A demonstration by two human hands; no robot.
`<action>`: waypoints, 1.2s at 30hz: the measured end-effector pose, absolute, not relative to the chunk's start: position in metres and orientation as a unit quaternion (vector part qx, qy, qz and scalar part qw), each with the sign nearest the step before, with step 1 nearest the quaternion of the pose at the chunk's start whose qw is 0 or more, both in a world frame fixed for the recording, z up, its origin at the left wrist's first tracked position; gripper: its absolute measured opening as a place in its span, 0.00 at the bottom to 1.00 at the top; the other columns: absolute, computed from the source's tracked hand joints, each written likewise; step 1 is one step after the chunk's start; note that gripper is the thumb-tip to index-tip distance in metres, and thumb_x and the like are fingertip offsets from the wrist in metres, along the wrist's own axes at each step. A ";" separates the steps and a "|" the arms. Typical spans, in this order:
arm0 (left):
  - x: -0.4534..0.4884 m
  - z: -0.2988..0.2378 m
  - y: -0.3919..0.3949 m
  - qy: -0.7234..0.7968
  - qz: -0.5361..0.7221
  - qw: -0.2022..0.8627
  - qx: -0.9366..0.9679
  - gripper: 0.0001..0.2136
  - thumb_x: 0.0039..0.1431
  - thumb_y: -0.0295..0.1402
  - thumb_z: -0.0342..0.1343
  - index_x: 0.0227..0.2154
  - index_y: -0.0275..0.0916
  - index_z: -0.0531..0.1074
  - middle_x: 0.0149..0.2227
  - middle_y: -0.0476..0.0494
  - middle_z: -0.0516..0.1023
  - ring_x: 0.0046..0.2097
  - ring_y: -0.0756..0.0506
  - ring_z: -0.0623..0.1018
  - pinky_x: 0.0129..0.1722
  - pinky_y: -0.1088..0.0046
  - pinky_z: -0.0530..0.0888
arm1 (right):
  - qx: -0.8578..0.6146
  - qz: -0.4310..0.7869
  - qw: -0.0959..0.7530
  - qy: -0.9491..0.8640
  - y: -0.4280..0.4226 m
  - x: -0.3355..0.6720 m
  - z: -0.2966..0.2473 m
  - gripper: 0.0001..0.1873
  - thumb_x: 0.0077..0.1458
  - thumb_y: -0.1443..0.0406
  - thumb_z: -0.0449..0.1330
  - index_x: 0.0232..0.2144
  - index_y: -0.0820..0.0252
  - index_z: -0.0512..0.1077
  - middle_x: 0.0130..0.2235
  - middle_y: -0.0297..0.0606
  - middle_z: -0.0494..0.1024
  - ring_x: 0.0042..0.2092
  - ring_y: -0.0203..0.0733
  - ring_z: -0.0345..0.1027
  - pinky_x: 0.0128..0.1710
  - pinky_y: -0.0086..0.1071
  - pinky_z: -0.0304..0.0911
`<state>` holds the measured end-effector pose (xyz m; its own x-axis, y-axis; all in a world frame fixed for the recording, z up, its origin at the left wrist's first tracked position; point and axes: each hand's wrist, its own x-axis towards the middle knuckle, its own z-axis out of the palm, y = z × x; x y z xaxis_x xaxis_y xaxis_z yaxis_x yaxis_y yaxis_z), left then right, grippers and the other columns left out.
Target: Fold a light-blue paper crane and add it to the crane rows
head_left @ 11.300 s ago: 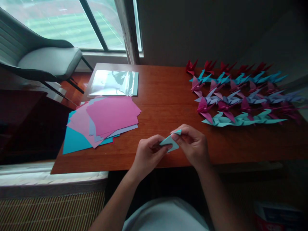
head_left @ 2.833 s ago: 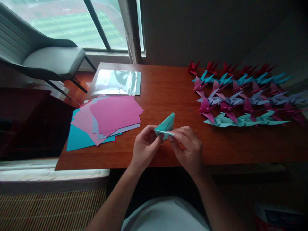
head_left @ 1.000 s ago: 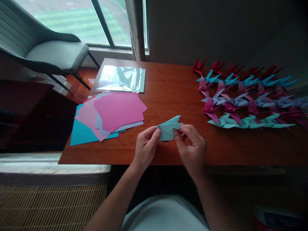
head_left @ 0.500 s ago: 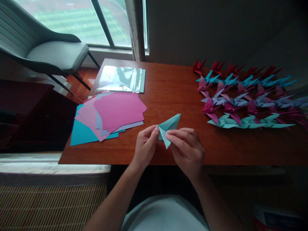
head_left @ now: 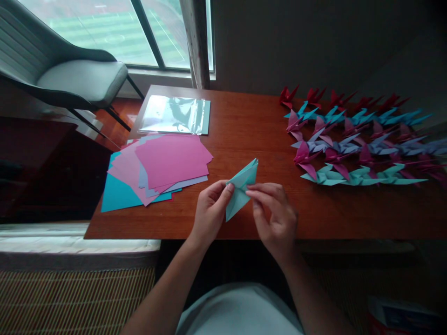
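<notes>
A light-teal folded paper piece (head_left: 240,188), long and pointed at both ends, is held just above the front part of the wooden table (head_left: 244,125). My left hand (head_left: 209,214) pinches its left middle with thumb and fingers closed. My right hand (head_left: 275,216) pinches its right middle edge, fingers pressed together. One tip points up and away, the other down toward me.
A fanned stack of pink, lilac and blue paper sheets (head_left: 157,170) lies to the left, with a clear plastic sleeve (head_left: 176,115) behind it. Rows of several finished paper cranes (head_left: 352,139) fill the right side. A grey chair (head_left: 77,83) stands by the window.
The paper piece has been turned between my fingers, from lying nearly level to slanting with a flap hanging toward me. Both hands stay in about the same spot.
</notes>
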<state>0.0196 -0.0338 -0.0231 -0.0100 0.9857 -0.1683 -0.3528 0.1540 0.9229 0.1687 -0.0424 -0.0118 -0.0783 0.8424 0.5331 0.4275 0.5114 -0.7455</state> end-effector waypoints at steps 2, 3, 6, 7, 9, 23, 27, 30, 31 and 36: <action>0.020 -0.023 -0.034 0.465 0.540 0.607 0.350 0.12 0.61 0.41 0.63 0.35 0.36 0.80 0.28 0.50 0.74 0.29 0.53 0.68 0.29 0.80 0.65 | -0.504 0.251 0.532 -0.632 -0.041 0.168 -0.015 0.10 0.62 0.69 0.59 0.44 0.52 0.76 0.44 0.39 0.79 0.46 0.44 0.72 0.45 0.40 0.69; 0.020 -0.023 -0.034 0.469 0.536 0.608 0.351 0.12 0.61 0.42 0.63 0.35 0.36 0.80 0.27 0.51 0.73 0.28 0.53 0.67 0.28 0.80 0.64 | -0.527 0.285 0.534 -0.597 -0.040 0.168 -0.017 0.08 0.62 0.66 0.60 0.44 0.53 0.76 0.43 0.39 0.79 0.45 0.44 0.73 0.42 0.38 0.69; 0.020 -0.023 -0.035 0.472 0.527 0.610 0.357 0.13 0.61 0.43 0.63 0.35 0.36 0.79 0.26 0.51 0.71 0.27 0.54 0.66 0.27 0.80 0.62 | -0.556 0.402 0.492 -0.535 -0.036 0.168 -0.026 0.09 0.61 0.58 0.63 0.41 0.54 0.74 0.39 0.37 0.79 0.38 0.41 0.73 0.35 0.34 0.68; 0.019 -0.022 -0.035 0.471 0.526 0.610 0.359 0.13 0.61 0.42 0.63 0.35 0.36 0.79 0.27 0.51 0.72 0.28 0.53 0.66 0.27 0.80 0.62 | -0.556 0.427 0.475 -0.532 -0.034 0.167 -0.027 0.09 0.61 0.57 0.63 0.39 0.55 0.74 0.37 0.36 0.79 0.35 0.40 0.72 0.34 0.33 0.67; 0.019 -0.022 -0.034 0.469 0.525 0.609 0.365 0.13 0.61 0.42 0.62 0.35 0.36 0.79 0.28 0.50 0.72 0.30 0.53 0.67 0.29 0.79 0.64 | -0.551 0.434 0.458 -0.546 -0.032 0.167 -0.029 0.09 0.60 0.57 0.64 0.36 0.56 0.74 0.34 0.34 0.77 0.32 0.38 0.70 0.32 0.32 0.65; 0.022 -0.018 -0.035 0.527 0.525 0.529 0.408 0.17 0.63 0.45 0.59 0.27 0.36 0.73 0.25 0.51 0.66 0.27 0.52 0.62 0.25 0.78 0.60 | -0.500 0.276 0.443 -0.692 -0.030 0.174 -0.017 0.08 0.58 0.66 0.65 0.30 0.55 0.69 0.28 0.29 0.69 0.30 0.35 0.64 0.32 0.30 0.62; 0.026 -0.015 -0.035 0.529 0.540 0.523 0.394 0.15 0.60 0.45 0.63 0.30 0.37 0.73 0.25 0.52 0.70 0.26 0.53 0.65 0.25 0.79 0.63 | -0.523 0.327 0.439 -0.654 -0.034 0.174 -0.017 0.06 0.59 0.64 0.64 0.31 0.55 0.70 0.28 0.30 0.73 0.29 0.36 0.67 0.32 0.31 0.65; 0.027 -0.015 -0.036 0.522 0.538 0.521 0.408 0.15 0.59 0.44 0.64 0.28 0.37 0.72 0.25 0.52 0.71 0.27 0.53 0.68 0.26 0.79 0.65 | -0.543 0.392 0.449 -0.591 -0.038 0.173 -0.019 0.07 0.60 0.61 0.63 0.32 0.55 0.70 0.31 0.33 0.77 0.30 0.38 0.71 0.33 0.33 0.67; 0.028 -0.015 -0.036 0.523 0.531 0.520 0.417 0.15 0.59 0.44 0.64 0.28 0.37 0.72 0.25 0.52 0.71 0.26 0.52 0.68 0.26 0.79 0.65 | -0.546 0.404 0.454 -0.577 -0.039 0.173 -0.020 0.07 0.60 0.60 0.63 0.32 0.55 0.70 0.31 0.34 0.77 0.31 0.39 0.72 0.34 0.34 0.68; 0.026 -0.017 -0.039 0.543 0.501 0.511 0.439 0.15 0.60 0.44 0.63 0.27 0.38 0.72 0.22 0.53 0.69 0.23 0.53 0.68 0.23 0.78 0.65 | -0.548 0.425 0.455 -0.558 -0.041 0.172 -0.023 0.09 0.58 0.58 0.64 0.31 0.56 0.72 0.30 0.35 0.77 0.31 0.41 0.72 0.35 0.35 0.69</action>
<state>0.0262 -0.0387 -0.0169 -0.0928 0.9891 -0.1147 -0.0355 0.1119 0.9931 0.1715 -0.0410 -0.0228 0.0156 0.9990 0.0425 0.2252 0.0379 -0.9736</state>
